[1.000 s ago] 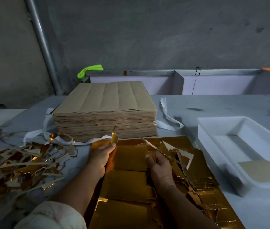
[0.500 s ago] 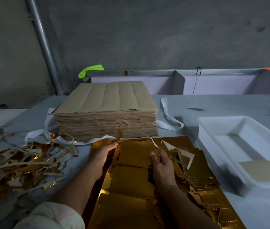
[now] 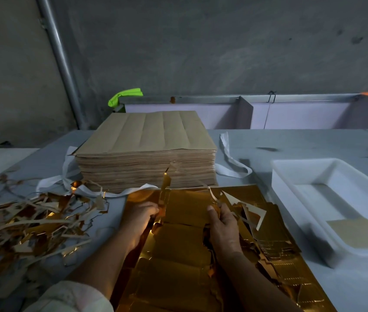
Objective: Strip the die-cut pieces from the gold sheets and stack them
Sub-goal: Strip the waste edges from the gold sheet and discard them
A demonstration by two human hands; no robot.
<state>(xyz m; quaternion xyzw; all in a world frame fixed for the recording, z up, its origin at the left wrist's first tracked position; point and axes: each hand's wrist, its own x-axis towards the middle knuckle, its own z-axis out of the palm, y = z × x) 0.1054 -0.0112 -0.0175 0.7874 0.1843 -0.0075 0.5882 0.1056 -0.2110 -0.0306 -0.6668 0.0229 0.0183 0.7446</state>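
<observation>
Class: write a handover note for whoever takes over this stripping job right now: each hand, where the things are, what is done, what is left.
Left hand pinches the upright gold trim strip at the top sheet's left edge.
Right hand grips that sheet's right edge.
Gold sheets lie in front; scrap pile to the left; brown stack behind.
Done: much trim already stripped, judging by the scrap.
Left: free this piece, stack it, do the sheets beneath.
</observation>
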